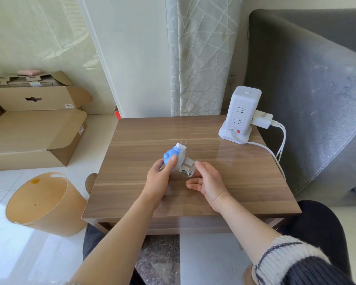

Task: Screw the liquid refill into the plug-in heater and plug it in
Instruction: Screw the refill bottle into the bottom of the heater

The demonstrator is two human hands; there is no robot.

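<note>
Blue, rounded heater (171, 156) with white prongs up sat above the table (193, 140), clamped in the left hand (160, 177); the right hand (206, 183) pinched its clear refill (188, 165).

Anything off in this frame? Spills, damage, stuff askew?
Nothing stands out. Both hands, left and right, hold the heater and refill over the table; the power tower stands upright.
</note>
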